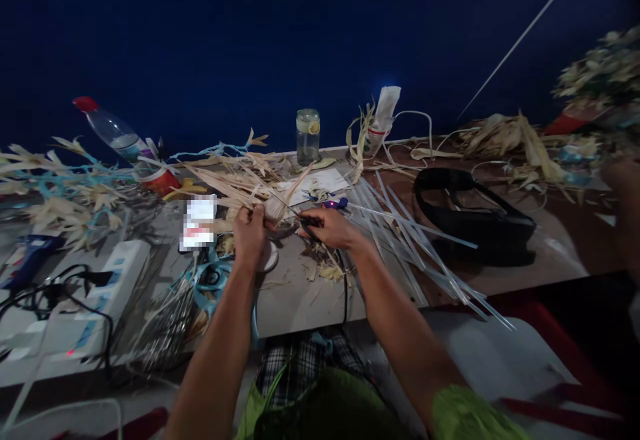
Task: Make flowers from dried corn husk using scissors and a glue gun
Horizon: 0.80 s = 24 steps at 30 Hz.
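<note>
Dark blue wall [250, 40] rises behind a cluttered table [300, 310], and a lidded jar [307, 143] stands near the table's back edge. Nearest, well forward of the jar and to its left, lies a bundle of thin wires [170, 323]. A white power strip [117, 287] is farther left of the jar, and blue ribbon [205, 293] lies forward of it on that same side. Translucent sticks [445, 277] spread forward and right of the jar.

Just forward of the jar, the left hand [249, 233] pinches a pale dried husk [275, 210] between thumb and fingers. Forward and slightly right of the jar, the right hand [330, 227] curls round a dark-handled tool [311, 225]; its kind is too blurred to tell. A bright screen [200, 217] lies left of the jar, a black looped item [490, 247] well to its right. Farther back, a red-capped bottle [117, 133] tilts left of the jar, while a cup [374, 139] stands right of it.
</note>
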Each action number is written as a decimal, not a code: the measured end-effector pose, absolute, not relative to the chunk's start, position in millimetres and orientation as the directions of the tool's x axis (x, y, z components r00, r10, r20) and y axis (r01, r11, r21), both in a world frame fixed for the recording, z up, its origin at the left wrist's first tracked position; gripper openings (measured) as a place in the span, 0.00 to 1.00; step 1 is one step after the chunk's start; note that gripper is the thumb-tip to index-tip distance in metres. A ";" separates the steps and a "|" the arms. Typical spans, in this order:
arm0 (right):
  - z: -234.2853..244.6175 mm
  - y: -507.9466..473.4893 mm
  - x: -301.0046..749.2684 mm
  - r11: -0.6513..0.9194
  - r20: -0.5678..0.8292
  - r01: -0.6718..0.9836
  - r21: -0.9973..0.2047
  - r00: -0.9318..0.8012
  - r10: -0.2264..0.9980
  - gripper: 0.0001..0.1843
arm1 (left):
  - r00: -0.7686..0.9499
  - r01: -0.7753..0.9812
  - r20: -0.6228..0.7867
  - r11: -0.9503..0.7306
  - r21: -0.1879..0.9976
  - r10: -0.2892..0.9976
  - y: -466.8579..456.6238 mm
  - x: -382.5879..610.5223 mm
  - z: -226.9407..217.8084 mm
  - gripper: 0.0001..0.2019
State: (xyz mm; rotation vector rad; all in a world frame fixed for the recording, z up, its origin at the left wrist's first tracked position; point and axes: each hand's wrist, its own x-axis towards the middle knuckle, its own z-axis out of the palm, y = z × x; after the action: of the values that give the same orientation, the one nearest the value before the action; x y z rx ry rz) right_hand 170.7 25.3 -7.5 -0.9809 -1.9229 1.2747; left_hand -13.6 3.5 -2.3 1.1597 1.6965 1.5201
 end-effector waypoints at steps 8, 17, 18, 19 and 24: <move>-13.9 28.7 170.6 0.224 0.068 0.232 -0.947 -0.533 0.843 0.20 | -0.475 0.199 0.141 -0.049 0.979 0.869 5.2 -15.0 -6.0 0.12; -16.1 31.7 172.4 0.227 0.063 0.310 -0.923 -0.460 0.886 0.17 | -0.483 0.030 0.081 -0.076 0.997 0.872 7.8 -13.7 -9.1 0.11; -13.7 30.7 171.4 0.225 0.054 0.344 -0.912 -0.442 0.895 0.18 | -0.476 -0.031 0.063 -0.088 0.996 0.877 7.9 -12.7 -8.2 0.11; -10.6 29.1 170.2 0.217 0.040 0.385 -0.897 -0.419 0.907 0.19 | -0.467 -0.100 0.045 -0.103 0.990 0.883 7.9 -11.5 -7.0 0.12; 4.4 19.5 164.3 0.203 0.039 0.511 -0.835 -0.313 0.949 0.24 | -0.449 -0.376 -0.024 -0.165 0.912 0.893 6.9 -6.1 -0.4 0.13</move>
State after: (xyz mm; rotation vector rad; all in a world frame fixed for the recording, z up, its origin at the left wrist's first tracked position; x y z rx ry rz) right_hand 164.3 19.5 4.4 -1.3533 -1.9145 0.9991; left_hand -6.1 6.9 -0.4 0.6842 1.1581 1.7622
